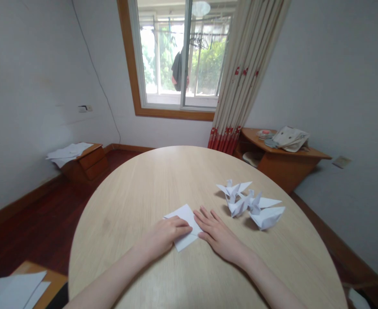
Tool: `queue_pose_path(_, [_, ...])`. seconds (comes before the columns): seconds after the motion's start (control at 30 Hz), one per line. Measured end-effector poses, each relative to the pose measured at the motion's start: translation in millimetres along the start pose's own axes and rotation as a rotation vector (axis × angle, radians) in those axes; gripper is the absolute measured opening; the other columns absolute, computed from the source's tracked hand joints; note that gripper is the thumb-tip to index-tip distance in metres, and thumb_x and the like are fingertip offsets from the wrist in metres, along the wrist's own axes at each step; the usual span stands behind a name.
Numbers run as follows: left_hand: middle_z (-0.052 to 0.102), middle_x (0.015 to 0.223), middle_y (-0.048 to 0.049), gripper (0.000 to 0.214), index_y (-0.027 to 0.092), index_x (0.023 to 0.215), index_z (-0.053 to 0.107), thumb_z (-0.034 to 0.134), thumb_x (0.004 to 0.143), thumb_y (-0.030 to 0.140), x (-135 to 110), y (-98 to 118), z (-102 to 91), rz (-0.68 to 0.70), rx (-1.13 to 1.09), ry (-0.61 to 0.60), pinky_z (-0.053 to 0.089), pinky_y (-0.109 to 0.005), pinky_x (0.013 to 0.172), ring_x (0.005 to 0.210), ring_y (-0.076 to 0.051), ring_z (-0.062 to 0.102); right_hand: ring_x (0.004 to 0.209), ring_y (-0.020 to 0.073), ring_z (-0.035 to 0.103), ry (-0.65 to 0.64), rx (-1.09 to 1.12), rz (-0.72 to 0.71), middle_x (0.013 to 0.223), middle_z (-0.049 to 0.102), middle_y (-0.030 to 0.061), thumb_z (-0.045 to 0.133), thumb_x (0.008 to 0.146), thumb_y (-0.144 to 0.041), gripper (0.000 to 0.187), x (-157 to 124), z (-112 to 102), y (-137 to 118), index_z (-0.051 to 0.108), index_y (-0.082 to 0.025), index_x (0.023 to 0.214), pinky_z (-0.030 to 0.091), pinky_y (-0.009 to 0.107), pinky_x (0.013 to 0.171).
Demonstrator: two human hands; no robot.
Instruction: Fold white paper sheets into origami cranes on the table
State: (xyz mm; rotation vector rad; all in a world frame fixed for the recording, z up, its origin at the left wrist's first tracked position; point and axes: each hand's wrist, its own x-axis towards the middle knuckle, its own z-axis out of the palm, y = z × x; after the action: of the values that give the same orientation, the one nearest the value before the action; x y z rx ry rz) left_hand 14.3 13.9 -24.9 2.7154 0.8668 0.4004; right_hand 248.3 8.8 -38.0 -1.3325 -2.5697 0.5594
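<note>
A folded sheet of white paper (pixel 185 244) lies on the round wooden table, turned so a corner points away from me. A crease or flap edge runs across it. My left hand (pixel 168 235) rests over its left part, fingers bent together and pressed onto the paper. My right hand (pixel 219 236) lies palm down with fingers spread, its fingertips touching the paper's right edge. Beyond that hand, to the right, stands a cluster of folded white paper cranes (pixel 266 217), some overlapping, with pointed wings and upright necks.
The light round table (pixel 137 180) fills the middle. Loose white sheets (pixel 13 292) lie on a wooden surface at lower left, and more papers (pixel 69 152) top a low drawer unit. A corner shelf (pixel 281 165) at right holds a cloth bag (pixel 292 138). A curtain (pixel 240 73) hangs beside the window.
</note>
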Motion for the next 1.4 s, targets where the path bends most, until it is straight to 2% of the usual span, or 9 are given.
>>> queue_pose_path(0.17, [0.060, 0.122, -0.0109, 0.041, 0.016, 0.124, 0.056, 0.043, 0.088, 0.001, 1.1, 13.9, 1.2, -0.048, 0.157, -0.049, 0.050, -0.037, 0.087, 0.108, -0.025, 0.057, 0.144, 0.0230, 0.015, 0.026, 0.028, 0.002, 0.153, 0.030, 0.0055, 0.042, 0.098, -0.029, 0.047, -0.1, 3.7, -1.3, 0.036, -0.022, 0.145, 0.016, 0.052, 0.117])
queue_pose_path(0.37, [0.059, 0.125, -0.0115, 0.039, 0.014, 0.124, 0.055, 0.047, 0.087, 0.006, 0.7, 28.3, 1.5, -0.119, 0.239, -0.074, 0.051, -0.043, 0.087, 0.108, -0.029, 0.056, 0.143, 0.0245, 0.019, 0.051, 0.050, -0.001, 0.151, 0.034, 0.0064, 0.042, 0.098, -0.029, 0.047, -2.4, 3.7, -3.9, 0.039, -0.022, 0.144, 0.020, 0.052, 0.116])
queue_pose_path(0.63, [0.053, 0.136, -0.0114, 0.041, 0.016, 0.129, 0.054, 0.047, 0.089, 0.009, -1.0, 23.0, 5.6, -0.153, 0.221, -0.012, 0.044, -0.041, 0.101, 0.120, -0.027, 0.051, 0.143, 0.0250, 0.020, 0.035, 0.003, -0.009, 0.151, 0.034, 0.0072, 0.042, 0.098, -0.033, 0.046, -5.4, -2.2, -9.1, 0.043, -0.019, 0.141, 0.021, 0.051, 0.117])
queue_pose_path(0.83, [0.054, 0.136, -0.0105, 0.033, 0.020, 0.128, 0.057, 0.046, 0.097, 0.025, -1.9, 25.6, 5.3, -0.183, 0.263, 0.011, 0.039, -0.046, 0.104, 0.123, -0.028, 0.049, 0.141, 0.0253, 0.026, 0.045, 0.003, -0.016, 0.147, 0.039, 0.0087, 0.042, 0.098, -0.032, 0.043, -6.6, -5.4, -12.3, 0.048, -0.018, 0.138, 0.023, 0.050, 0.116])
queue_pose_path(1.0, [0.048, 0.141, -0.0117, 0.035, 0.025, 0.128, 0.058, 0.048, 0.097, 0.039, -2.1, 21.4, 6.4, -0.233, 0.320, 0.032, 0.035, -0.052, 0.105, 0.130, -0.032, 0.043, 0.140, 0.0256, 0.030, 0.062, -0.002, -0.037, 0.144, 0.044, 0.0099, 0.040, 0.099, -0.032, 0.041, -7.0, -6.9, -13.3, 0.052, -0.016, 0.134, 0.027, 0.050, 0.115])
queue_pose_path(1.2, [0.047, 0.143, -0.0133, 0.039, 0.024, 0.127, 0.059, 0.047, 0.096, 0.045, -1.9, 17.3, 9.5, -0.275, 0.324, 0.081, 0.032, -0.056, 0.106, 0.132, -0.033, 0.040, 0.134, 0.0264, 0.041, 0.119, 0.023, -0.101, 0.132, 0.058, 0.0105, 0.043, 0.098, -0.032, 0.035, -8.6, -8.2, -13.8, 0.065, -0.018, 0.121, 0.033, 0.050, 0.112])
queue_pose_path(1.4, [0.042, 0.147, -0.0131, 0.043, 0.024, 0.129, 0.057, 0.049, 0.095, 0.047, -1.6, 17.6, 8.4, -0.328, 0.323, 0.057, 0.029, -0.056, 0.108, 0.136, -0.034, 0.035, 0.124, 0.0258, 0.053, 0.149, -0.017, -0.147, 0.118, 0.069, 0.0085, 0.044, 0.097, -0.029, 0.031, -11.0, -8.6, -19.0, 0.071, -0.020, 0.111, 0.041, 0.046, 0.106])
